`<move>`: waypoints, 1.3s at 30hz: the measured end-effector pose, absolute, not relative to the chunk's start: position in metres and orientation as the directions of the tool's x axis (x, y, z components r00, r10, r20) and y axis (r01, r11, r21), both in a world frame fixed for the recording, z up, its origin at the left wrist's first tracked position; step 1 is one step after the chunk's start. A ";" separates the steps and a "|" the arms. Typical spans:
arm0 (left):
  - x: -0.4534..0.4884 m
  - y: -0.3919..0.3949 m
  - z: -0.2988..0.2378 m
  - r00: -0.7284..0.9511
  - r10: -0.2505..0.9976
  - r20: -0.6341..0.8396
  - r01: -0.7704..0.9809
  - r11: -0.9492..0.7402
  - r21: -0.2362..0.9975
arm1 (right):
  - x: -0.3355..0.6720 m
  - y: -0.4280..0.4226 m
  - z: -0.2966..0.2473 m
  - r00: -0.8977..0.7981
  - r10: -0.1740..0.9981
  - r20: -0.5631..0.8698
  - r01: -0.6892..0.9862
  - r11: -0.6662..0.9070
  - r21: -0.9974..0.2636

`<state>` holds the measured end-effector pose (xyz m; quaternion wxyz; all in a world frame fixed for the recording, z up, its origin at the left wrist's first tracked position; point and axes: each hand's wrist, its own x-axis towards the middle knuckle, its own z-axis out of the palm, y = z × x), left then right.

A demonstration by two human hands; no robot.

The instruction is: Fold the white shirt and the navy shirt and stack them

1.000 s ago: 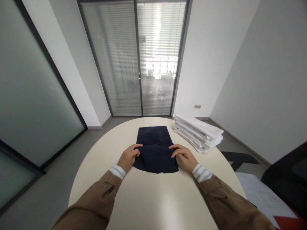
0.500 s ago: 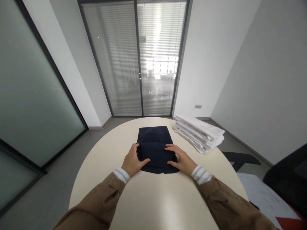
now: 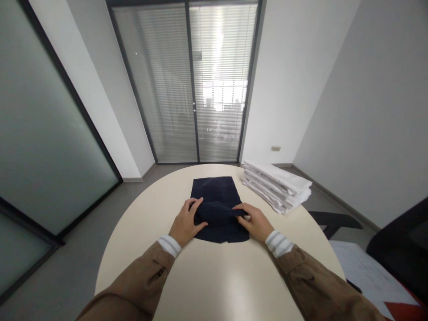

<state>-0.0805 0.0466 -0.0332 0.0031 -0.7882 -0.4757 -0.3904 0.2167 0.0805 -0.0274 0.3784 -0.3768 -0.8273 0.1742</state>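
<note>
A folded navy cloth garment (image 3: 216, 189) lies on the pale round table (image 3: 200, 276), with a raised, rumpled fold across its middle. My right hand (image 3: 257, 223) pinches the right end of that fold between thumb and fingers, lifting it slightly. At the left edge of the garment rests my left hand (image 3: 184, 224), its index finger on top of the cloth and its thumb apart, lower down. Its other fingers curl by the edge and are partly hidden.
Beyond the garment on the right, a thick stack of white folded sheets (image 3: 276, 185) sits at the table's rim. A black chair (image 3: 401, 240) and papers (image 3: 361, 267) are at the lower right. Glass panels with blinds (image 3: 217, 89) stand behind the table.
My right fingers have closed on the fold's right end and lifted it. My left index finger has moved onto the cloth, and the fold has become rumpled.
</note>
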 end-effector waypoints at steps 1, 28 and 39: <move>-0.081 0.046 -0.031 0.279 0.743 0.608 0.749 -0.565 0.347 | 0.217 0.081 -0.029 -0.425 0.758 0.494 0.474 0.651 -0.592; -0.091 0.058 -0.022 0.478 0.765 0.431 0.828 -0.556 0.068 | 0.215 0.080 -0.021 -0.558 0.639 0.530 0.608 0.749 -0.262; -0.090 0.050 -0.021 0.477 0.711 0.516 0.711 -0.658 0.249 | 0.209 0.088 -0.023 -0.616 0.557 0.558 0.681 0.732 0.021</move>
